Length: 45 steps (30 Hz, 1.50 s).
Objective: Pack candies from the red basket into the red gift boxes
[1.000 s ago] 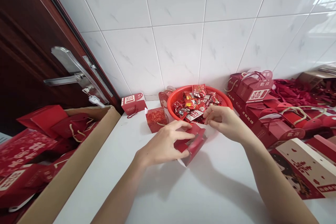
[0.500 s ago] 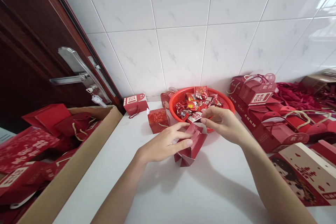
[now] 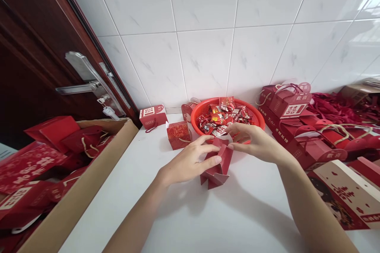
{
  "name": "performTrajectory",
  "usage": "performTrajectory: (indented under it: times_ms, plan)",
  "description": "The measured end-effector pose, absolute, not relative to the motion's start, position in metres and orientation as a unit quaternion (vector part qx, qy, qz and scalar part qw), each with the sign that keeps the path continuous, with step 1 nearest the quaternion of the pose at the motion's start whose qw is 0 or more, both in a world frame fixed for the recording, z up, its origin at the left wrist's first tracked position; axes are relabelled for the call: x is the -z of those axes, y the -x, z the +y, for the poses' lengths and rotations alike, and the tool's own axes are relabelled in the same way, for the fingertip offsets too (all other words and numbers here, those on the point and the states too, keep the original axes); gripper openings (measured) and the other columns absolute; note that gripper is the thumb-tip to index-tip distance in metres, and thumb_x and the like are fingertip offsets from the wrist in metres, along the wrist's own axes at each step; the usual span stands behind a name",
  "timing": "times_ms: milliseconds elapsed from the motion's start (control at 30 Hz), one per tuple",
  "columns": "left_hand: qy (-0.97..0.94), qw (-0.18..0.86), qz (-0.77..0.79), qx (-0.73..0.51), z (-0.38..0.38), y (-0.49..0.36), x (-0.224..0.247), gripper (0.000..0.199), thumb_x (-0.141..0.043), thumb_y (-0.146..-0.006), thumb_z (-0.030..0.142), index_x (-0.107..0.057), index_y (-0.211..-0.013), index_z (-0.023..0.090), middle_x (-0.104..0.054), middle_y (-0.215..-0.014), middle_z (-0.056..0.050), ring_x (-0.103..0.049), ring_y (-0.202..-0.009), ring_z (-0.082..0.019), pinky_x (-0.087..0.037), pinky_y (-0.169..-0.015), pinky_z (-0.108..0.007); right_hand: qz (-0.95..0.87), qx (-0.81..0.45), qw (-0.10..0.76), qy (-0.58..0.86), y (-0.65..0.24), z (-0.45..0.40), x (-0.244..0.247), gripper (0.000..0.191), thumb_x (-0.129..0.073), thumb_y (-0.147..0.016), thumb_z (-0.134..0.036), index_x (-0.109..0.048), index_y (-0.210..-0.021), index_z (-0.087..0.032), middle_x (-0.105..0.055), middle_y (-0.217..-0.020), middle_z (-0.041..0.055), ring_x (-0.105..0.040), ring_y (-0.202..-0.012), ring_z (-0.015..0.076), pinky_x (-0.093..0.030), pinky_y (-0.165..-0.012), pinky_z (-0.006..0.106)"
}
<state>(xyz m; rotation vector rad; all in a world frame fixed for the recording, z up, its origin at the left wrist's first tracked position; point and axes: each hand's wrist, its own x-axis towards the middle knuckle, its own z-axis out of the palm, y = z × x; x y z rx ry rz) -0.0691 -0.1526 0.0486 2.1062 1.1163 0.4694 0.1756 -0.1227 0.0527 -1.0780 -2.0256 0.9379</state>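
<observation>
A dark red folded paper box (image 3: 222, 165) stands at the middle of the white table, its near end flaps spread apart. My left hand (image 3: 196, 160) holds its left side, thumb and fingers over the top edge. At the far end, my right hand (image 3: 252, 141) has thumb and fingers closed around a pale rounded flap of the box. Just behind lies a red plastic basket (image 3: 259, 120) with wrapped candies (image 3: 218, 118) in it. A patterned red box (image 3: 179, 135) sits to the left of the basket.
A cardboard carton (image 3: 86, 189) full of red boxes is at the left. Another red box (image 3: 153, 116) stands near the tiled wall. Stacked red boxes (image 3: 292, 102) and a cream printed box (image 3: 347, 189) are at the right. A dark door (image 3: 35, 47) is at the far left.
My right hand has moved slightly down to the box's far end and now grips its flap. The box has turned and shifted a little, its near flaps spreading to the right.
</observation>
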Motion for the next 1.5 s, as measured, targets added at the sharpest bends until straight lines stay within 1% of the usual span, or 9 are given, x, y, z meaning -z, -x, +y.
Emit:
performTrajectory:
  times_ms: [133,333,467,667,900,1133,1267,1367,1500]
  plan:
    - [-0.825,0.334,0.423,-0.168,-0.152,0.068,-0.049,0.049,-0.055,-0.091,0.065,-0.07,-0.125,0.032,-0.034,-0.162,-0.004,-0.035,-0.148,-0.035,-0.045,-0.112,-0.044,-0.727,-0.396,0.358,0.431,-0.171,-0.12,-0.047,0.026,-0.07,-0.08,-0.039,-0.058,-0.094,-0.021,-0.072,-0.089,0.0044,-0.072,-0.08,0.0221,-0.058,-0.07,0.034]
    - [-0.831,0.316,0.432,-0.153,-0.154,0.066,-0.051,0.052,-0.07,-0.084,0.056,-0.066,-0.131,0.034,-0.027,-0.166,-0.003,-0.037,-0.147,-0.038,-0.044,-0.112,-0.049,-0.711,-0.367,0.383,0.461,-0.164,-0.118,-0.041,0.027,-0.067,-0.081,-0.042,-0.05,-0.073,-0.023,-0.065,-0.068,0.0001,-0.067,-0.063,0.0189,-0.049,-0.056,0.029]
    - [-0.835,0.3,0.43,-0.168,-0.156,0.063,-0.049,0.039,-0.064,-0.09,0.049,-0.07,-0.124,0.031,-0.032,-0.164,-0.006,-0.037,-0.147,-0.037,-0.044,-0.113,-0.05,-0.729,-0.36,0.376,0.444,-0.161,-0.12,-0.043,0.025,-0.069,-0.081,-0.042,-0.055,-0.074,-0.022,-0.069,-0.073,0.0019,-0.066,-0.066,0.0177,-0.05,-0.059,0.029]
    - [-0.838,0.292,0.425,-0.18,-0.158,0.06,-0.044,0.039,-0.06,-0.092,0.055,-0.072,-0.121,0.031,-0.034,-0.162,-0.006,-0.033,-0.149,-0.036,-0.043,-0.114,-0.051,-0.746,-0.347,0.37,0.432,-0.161,-0.121,-0.044,0.022,-0.069,-0.083,-0.039,-0.059,-0.076,-0.021,-0.07,-0.077,0.0014,-0.065,-0.068,0.0164,-0.052,-0.064,0.029]
    - [-0.835,0.278,0.44,-0.179,-0.161,0.056,-0.046,0.018,-0.065,-0.091,0.039,-0.075,-0.1,0.027,-0.034,-0.162,-0.004,-0.03,-0.15,-0.034,-0.039,-0.117,-0.052,-0.786,-0.35,0.32,0.398,-0.163,-0.124,-0.05,0.019,-0.067,-0.087,-0.04,-0.065,-0.087,-0.021,-0.072,-0.086,0.0018,-0.067,-0.081,0.0181,-0.053,-0.076,0.031]
    - [-0.825,0.294,0.444,-0.191,-0.161,0.057,-0.046,0.03,-0.066,-0.088,0.045,-0.072,-0.112,0.028,-0.037,-0.159,-0.005,-0.038,-0.146,-0.035,-0.043,-0.114,-0.05,-0.825,-0.308,0.274,0.386,-0.167,-0.126,-0.053,0.032,-0.063,-0.09,-0.051,-0.065,-0.079,-0.02,-0.07,-0.083,0.003,-0.063,-0.077,0.0186,-0.048,-0.07,0.03]
    - [-0.808,0.308,0.438,-0.244,-0.16,0.057,-0.047,0.018,-0.06,-0.09,0.039,-0.067,-0.098,0.024,-0.053,-0.145,-0.007,-0.04,-0.145,-0.032,-0.046,-0.109,-0.044,-0.824,-0.326,0.271,0.376,-0.169,-0.127,-0.054,0.031,-0.066,-0.089,-0.053,-0.064,-0.087,-0.021,-0.072,-0.091,0.0035,-0.066,-0.082,0.0202,-0.051,-0.074,0.032]
    - [-0.77,0.328,0.46,-0.296,-0.158,0.057,-0.048,0.013,-0.054,-0.091,0.034,-0.058,-0.087,0.022,-0.063,-0.125,-0.008,-0.055,-0.129,-0.029,-0.054,-0.091,-0.035,-0.831,-0.331,0.269,0.358,-0.169,-0.128,-0.055,0.031,-0.07,-0.086,-0.052,-0.066,-0.096,-0.022,-0.074,-0.096,0.0042,-0.068,-0.09,0.022,-0.052,-0.08,0.033]
    - [-0.715,0.358,0.507,-0.321,-0.156,0.06,-0.048,0.01,-0.045,-0.088,0.027,-0.053,-0.088,0.022,-0.066,-0.103,-0.003,-0.061,-0.079,-0.018,-0.049,-0.065,-0.029,-0.849,-0.336,0.239,0.331,-0.168,-0.129,-0.055,0.032,-0.074,-0.085,-0.048,-0.068,-0.103,-0.023,-0.074,-0.103,0.0043,-0.069,-0.096,0.0231,-0.053,-0.084,0.034]
